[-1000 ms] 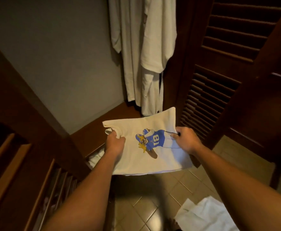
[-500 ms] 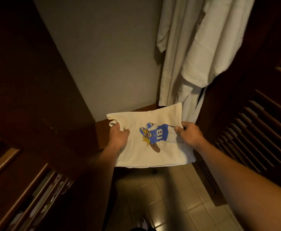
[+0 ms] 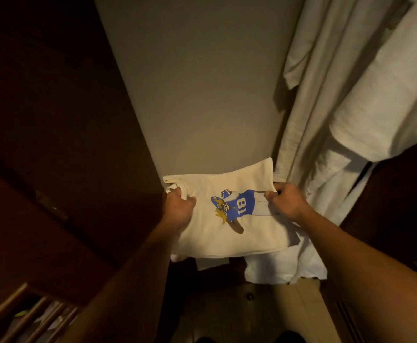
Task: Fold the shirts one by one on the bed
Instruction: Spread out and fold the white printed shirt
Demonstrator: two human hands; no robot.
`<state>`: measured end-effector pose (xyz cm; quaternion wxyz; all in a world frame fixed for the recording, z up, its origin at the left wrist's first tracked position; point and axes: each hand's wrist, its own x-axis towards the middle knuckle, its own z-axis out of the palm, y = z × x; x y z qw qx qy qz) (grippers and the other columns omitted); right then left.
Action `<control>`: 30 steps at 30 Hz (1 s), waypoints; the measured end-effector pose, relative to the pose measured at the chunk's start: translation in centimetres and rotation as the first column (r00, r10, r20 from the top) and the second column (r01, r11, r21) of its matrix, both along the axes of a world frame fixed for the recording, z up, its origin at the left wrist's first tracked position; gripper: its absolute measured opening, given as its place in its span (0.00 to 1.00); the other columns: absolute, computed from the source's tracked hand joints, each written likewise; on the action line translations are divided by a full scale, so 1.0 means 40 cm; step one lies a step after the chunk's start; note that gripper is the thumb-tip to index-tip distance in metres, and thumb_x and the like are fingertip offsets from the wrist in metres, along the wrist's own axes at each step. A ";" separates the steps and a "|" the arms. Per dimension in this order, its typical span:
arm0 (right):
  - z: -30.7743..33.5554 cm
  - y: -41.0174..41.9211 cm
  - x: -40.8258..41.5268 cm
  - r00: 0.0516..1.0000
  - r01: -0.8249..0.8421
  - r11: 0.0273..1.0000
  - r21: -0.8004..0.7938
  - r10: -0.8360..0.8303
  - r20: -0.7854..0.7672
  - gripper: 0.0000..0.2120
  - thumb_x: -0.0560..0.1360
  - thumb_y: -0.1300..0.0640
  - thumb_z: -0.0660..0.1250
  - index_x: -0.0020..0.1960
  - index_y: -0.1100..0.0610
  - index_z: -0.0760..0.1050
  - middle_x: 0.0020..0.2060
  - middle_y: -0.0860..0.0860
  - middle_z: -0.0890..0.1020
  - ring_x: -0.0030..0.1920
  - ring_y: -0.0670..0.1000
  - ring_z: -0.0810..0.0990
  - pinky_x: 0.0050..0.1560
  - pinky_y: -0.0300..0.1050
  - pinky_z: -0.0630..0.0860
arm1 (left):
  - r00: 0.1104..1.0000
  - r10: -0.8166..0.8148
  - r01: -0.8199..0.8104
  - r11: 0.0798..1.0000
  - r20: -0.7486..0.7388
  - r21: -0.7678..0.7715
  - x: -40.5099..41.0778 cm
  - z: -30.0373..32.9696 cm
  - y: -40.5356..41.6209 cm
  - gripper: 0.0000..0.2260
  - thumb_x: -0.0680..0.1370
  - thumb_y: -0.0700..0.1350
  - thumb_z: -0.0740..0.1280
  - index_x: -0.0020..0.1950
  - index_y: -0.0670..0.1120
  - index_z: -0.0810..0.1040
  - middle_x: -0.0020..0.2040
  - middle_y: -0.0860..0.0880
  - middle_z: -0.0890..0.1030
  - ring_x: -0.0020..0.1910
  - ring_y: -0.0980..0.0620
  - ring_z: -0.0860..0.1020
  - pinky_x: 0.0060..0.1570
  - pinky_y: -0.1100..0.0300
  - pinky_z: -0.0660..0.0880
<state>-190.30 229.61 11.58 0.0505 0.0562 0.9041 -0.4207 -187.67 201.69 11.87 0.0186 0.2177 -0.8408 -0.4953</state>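
Observation:
A folded cream shirt with a blue number 18 player print is held flat in front of me inside a wardrobe. My left hand grips its left edge near the collar. My right hand pinches the right edge beside the print. White fabric pokes out from below the shirt's lower right side. The bed is not in view.
White robes hang at the right against the grey back wall. A dark wooden side panel stands on the left, with slatted shelves at the lower left. A wooden shelf with a small knob lies below the shirt.
The view has swung left and closer into the wardrobe. Both hands kept hold of the shirt and carried it further in toward the back wall. The louvred door has left the view.

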 end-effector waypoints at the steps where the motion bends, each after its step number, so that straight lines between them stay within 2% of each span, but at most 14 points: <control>1: -0.044 -0.007 -0.032 1.000 -0.015 1.000 0.002 0.015 -0.010 0.08 0.80 0.57 0.67 0.54 0.56 0.83 0.43 0.53 0.84 0.45 0.56 0.82 0.46 0.47 0.76 | 1.000 0.011 -0.011 1.000 -0.014 -0.015 -0.019 -0.046 -0.005 0.13 0.77 0.40 0.71 0.60 0.37 0.79 0.53 0.45 0.80 0.52 0.45 0.78 0.47 0.62 0.67; 4: -0.172 -0.021 -0.117 0.997 -0.008 0.999 -0.035 0.005 -0.081 0.07 0.79 0.58 0.67 0.51 0.56 0.84 0.40 0.51 0.83 0.43 0.53 0.80 0.43 0.44 0.71 | 0.997 0.049 -0.051 0.998 -0.066 -0.039 -0.079 -0.177 -0.025 0.13 0.77 0.41 0.71 0.61 0.38 0.80 0.54 0.44 0.82 0.51 0.46 0.79 0.48 0.62 0.69; 8: -0.396 -0.035 -0.211 0.994 -0.012 0.990 -0.143 -0.004 -0.110 0.08 0.79 0.58 0.66 0.51 0.57 0.84 0.41 0.52 0.85 0.44 0.55 0.83 0.43 0.45 0.74 | 0.982 0.124 -0.121 0.992 -0.144 0.028 -0.152 -0.386 -0.016 0.07 0.78 0.37 0.69 0.56 0.42 0.80 0.49 0.47 0.81 0.48 0.48 0.79 0.39 0.62 0.70; 11: -0.545 -0.048 -0.258 0.987 -0.045 0.985 -0.168 0.017 -0.162 0.08 0.80 0.57 0.66 0.50 0.56 0.84 0.42 0.51 0.85 0.44 0.52 0.83 0.45 0.49 0.78 | 0.969 0.138 -0.130 0.990 -0.203 0.051 -0.207 -0.544 0.003 0.04 0.76 0.37 0.70 0.47 0.46 0.80 0.46 0.47 0.83 0.46 0.48 0.81 0.45 0.60 0.76; 14: -0.664 -0.048 -0.284 0.982 -0.060 0.984 -0.167 0.028 -0.188 0.07 0.81 0.55 0.66 0.49 0.54 0.83 0.42 0.50 0.84 0.43 0.51 0.82 0.44 0.49 0.79 | 0.966 0.129 -0.121 0.991 -0.224 0.049 -0.238 -0.667 0.017 0.03 0.77 0.37 0.69 0.48 0.44 0.79 0.42 0.48 0.80 0.42 0.50 0.78 0.43 0.62 0.70; 17: -0.766 -0.038 -0.301 0.977 -0.043 0.982 -0.185 0.002 -0.213 0.07 0.80 0.57 0.67 0.47 0.55 0.82 0.41 0.51 0.84 0.43 0.52 0.83 0.45 0.50 0.79 | 0.963 0.136 -0.123 0.990 -0.235 0.070 -0.249 -0.760 0.006 0.03 0.76 0.37 0.70 0.47 0.43 0.78 0.44 0.45 0.80 0.45 0.46 0.79 0.45 0.55 0.75; 19: -0.812 -0.041 -0.306 0.972 -0.030 0.976 -0.216 -0.021 -0.233 0.08 0.80 0.58 0.67 0.43 0.54 0.81 0.38 0.50 0.83 0.41 0.52 0.82 0.38 0.45 0.77 | 0.965 0.136 -0.119 0.989 -0.225 0.089 -0.254 -0.796 -0.015 0.02 0.75 0.36 0.70 0.47 0.38 0.79 0.41 0.43 0.79 0.41 0.46 0.78 0.40 0.57 0.74; 20: -0.828 -0.048 -0.302 0.971 -0.024 0.972 -0.232 -0.032 -0.236 0.08 0.81 0.58 0.66 0.44 0.54 0.80 0.37 0.49 0.82 0.39 0.50 0.81 0.34 0.42 0.74 | 0.965 0.144 -0.125 0.987 -0.218 0.102 -0.257 -0.814 -0.028 0.06 0.75 0.36 0.71 0.49 0.35 0.79 0.41 0.42 0.79 0.40 0.47 0.77 0.38 0.58 0.72; 22: -0.848 -0.066 -0.301 0.976 -0.008 0.967 -0.256 -0.048 -0.213 0.06 0.82 0.58 0.65 0.48 0.56 0.80 0.37 0.48 0.81 0.37 0.47 0.80 0.31 0.39 0.70 | 0.964 0.159 -0.132 0.982 -0.214 0.137 -0.259 -0.831 -0.048 0.07 0.74 0.36 0.71 0.49 0.35 0.79 0.42 0.42 0.79 0.41 0.47 0.76 0.37 0.58 0.71; 25: -0.879 -0.090 -0.306 0.987 -0.004 0.978 -0.208 -0.030 -0.160 0.07 0.82 0.57 0.64 0.55 0.57 0.80 0.39 0.47 0.80 0.38 0.46 0.79 0.31 0.39 0.70 | 0.978 0.144 -0.120 0.980 -0.152 0.158 -0.263 -0.848 -0.068 0.05 0.75 0.36 0.70 0.45 0.43 0.76 0.41 0.45 0.77 0.37 0.49 0.74 0.37 0.59 0.72; 28: -0.906 -0.108 -0.339 0.993 0.001 0.989 -0.147 -0.019 -0.119 0.11 0.83 0.56 0.63 0.63 0.57 0.79 0.44 0.47 0.80 0.40 0.44 0.77 0.32 0.38 0.70 | 0.980 0.134 -0.115 0.984 -0.146 0.134 -0.301 -0.861 -0.089 0.04 0.77 0.34 0.69 0.49 0.40 0.76 0.40 0.46 0.75 0.35 0.52 0.72 0.27 0.67 0.70; 30: -0.928 -0.119 -0.372 0.996 0.014 0.989 -0.147 -0.028 -0.089 0.12 0.84 0.56 0.63 0.64 0.58 0.77 0.48 0.49 0.79 0.41 0.45 0.77 0.31 0.36 0.70 | 0.978 0.141 -0.120 0.983 -0.156 0.137 -0.336 -0.883 -0.107 0.05 0.77 0.34 0.69 0.52 0.38 0.78 0.41 0.46 0.77 0.38 0.50 0.75 0.31 0.64 0.71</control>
